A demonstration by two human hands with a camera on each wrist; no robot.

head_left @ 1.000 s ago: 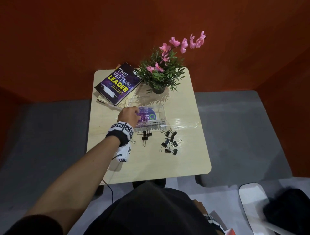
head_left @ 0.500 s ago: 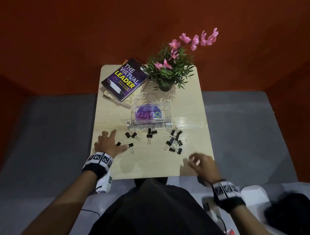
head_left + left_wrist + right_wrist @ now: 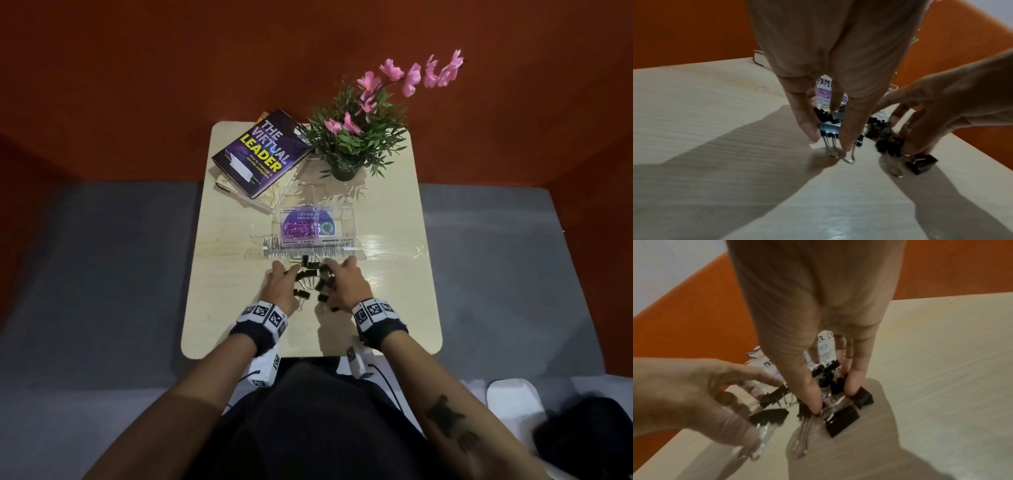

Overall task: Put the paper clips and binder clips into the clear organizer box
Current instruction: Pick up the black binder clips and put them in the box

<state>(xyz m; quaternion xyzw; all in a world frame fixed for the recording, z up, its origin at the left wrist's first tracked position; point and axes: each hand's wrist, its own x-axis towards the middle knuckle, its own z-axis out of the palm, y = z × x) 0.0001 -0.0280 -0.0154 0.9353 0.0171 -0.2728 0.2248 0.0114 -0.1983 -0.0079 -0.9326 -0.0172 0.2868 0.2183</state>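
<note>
Orange walls surround the small table (image 3: 239,240). Black binder clips (image 3: 310,274) are gathered between the left hand (image 3: 282,286) and the right hand (image 3: 344,284), both with fingers curled round them. Just beyond is the clear organizer box (image 3: 346,219), equally near to both.

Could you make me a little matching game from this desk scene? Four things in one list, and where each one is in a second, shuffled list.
Things:
1. paper clips
2. binder clips
3. book
4. potted plant

Places:
A. far right corner of the table
B. loose on the table between the left hand and the right hand
C. left compartment of the clear organizer box
D. far left corner of the table, on top of another book

Pairs: 1-C, 2-B, 3-D, 4-A
</note>
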